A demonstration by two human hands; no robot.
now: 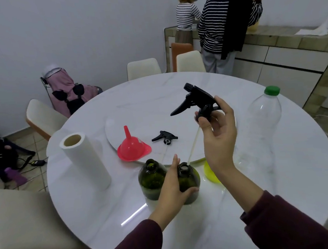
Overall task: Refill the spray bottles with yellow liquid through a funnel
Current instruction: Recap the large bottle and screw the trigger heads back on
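Observation:
Two dark green bottles stand uncapped near the table's front. My left hand (pixel 174 186) grips the right green bottle (pixel 190 178); the left green bottle (pixel 150 179) stands touching it. My right hand (pixel 216 132) holds a black spray head (pixel 198 99) above, and its white dip tube (pixel 193 144) slants down with the tip at the right bottle's mouth. A second black spray head (pixel 164 137) lies on the turntable beside a red funnel (pixel 132 147) resting mouth down. A large clear plastic bottle (pixel 261 124) with a green cap stands at the right, looking almost empty.
A paper towel roll (pixel 84 162) stands at the left of the round white table (pixel 282 193). A yellow object (pixel 211 172) lies behind my right wrist. Cream chairs ring the table. Two people stand at a tiled counter (pixel 290 41) at the back right.

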